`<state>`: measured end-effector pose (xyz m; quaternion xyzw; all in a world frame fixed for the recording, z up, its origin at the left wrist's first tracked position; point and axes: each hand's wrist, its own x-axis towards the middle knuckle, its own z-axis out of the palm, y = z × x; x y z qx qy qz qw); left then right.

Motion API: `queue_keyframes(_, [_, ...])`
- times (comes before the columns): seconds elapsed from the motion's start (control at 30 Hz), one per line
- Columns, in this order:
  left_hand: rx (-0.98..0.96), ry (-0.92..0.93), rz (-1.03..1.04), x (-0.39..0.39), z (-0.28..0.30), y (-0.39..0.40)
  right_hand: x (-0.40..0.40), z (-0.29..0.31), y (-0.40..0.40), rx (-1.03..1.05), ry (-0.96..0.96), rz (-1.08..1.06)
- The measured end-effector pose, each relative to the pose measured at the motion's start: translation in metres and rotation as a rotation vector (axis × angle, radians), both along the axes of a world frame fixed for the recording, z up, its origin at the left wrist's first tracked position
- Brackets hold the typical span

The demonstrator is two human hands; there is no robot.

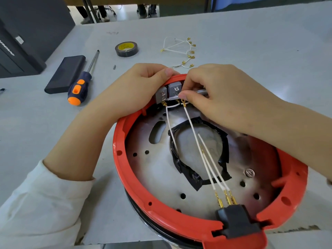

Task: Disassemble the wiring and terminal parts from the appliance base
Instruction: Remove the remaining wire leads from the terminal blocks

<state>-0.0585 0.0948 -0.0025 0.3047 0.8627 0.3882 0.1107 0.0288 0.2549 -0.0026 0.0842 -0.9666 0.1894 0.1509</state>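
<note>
A round red appliance base (125, 177) lies upside down on a grey table (233, 42), close to the near edge, with its silver metal plate (158, 177) facing up. The plate has small round holes and a large central opening edged with black tape (186, 173). At the far rim of the base sit two grey terminal blocks (168, 92), side by side. The left hand (136, 88) rests on the far left rim, its fingers (167, 71) curled over the red edge just beside the blocks, gripping the base. The right hand (224, 97) reaches across from the right, its thumb and fingers pinching a slim silver tool shaft (201, 92) that lies against the terminal blocks; what kind of tool it is cannot be told. Thin white wires (203, 155) with gold terminals run from the blocks across the plate to a black plug socket (237, 221) seated in a notch at the near rim. One wire end lies loose over the central opening. Beyond the base, a loose bundle of white wires (179, 49) with gold terminals lies on the table. To the left are a roll of black tape (126, 49), a screwdriver (83, 81) with a dark blue and orange handle, and a flat black rectangular object (65, 73). A dark cabinet (27, 33) stands at the far left.
</note>
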Motion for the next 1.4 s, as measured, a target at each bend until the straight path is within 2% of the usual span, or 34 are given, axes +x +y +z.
queue_keyframes(0.33, [0.011,0.024,0.003,0.000,0.000,0.002,-0.005,0.003,-0.009,0.136,0.062,-0.002])
queue_keyframes(0.47, [-0.010,0.031,0.008,-0.001,0.000,0.003,-0.016,0.012,-0.011,0.274,0.058,0.004])
queue_keyframes(0.67, [0.005,0.013,0.012,-0.002,0.000,0.001,-0.020,0.013,-0.016,0.517,0.211,-0.015])
queue_keyframes(0.77, [0.010,0.010,0.006,-0.004,-0.002,0.001,-0.029,0.013,-0.015,0.522,0.245,0.001])
queue_keyframes(0.87, [0.025,0.003,0.020,-0.007,-0.004,0.001,-0.047,0.008,-0.016,0.567,0.163,0.030])
queue_keyframes(0.97, [0.030,-0.003,0.033,-0.009,-0.006,0.000,-0.059,0.007,-0.014,0.615,0.176,0.032])
queue_keyframes(1.23, [0.039,-0.021,0.037,-0.012,-0.008,0.000,-0.068,0.019,-0.010,0.543,0.110,0.118])
queue_keyframes(1.4, [0.047,-0.017,0.051,-0.011,-0.008,0.000,-0.068,0.030,-0.012,0.606,0.102,0.121])
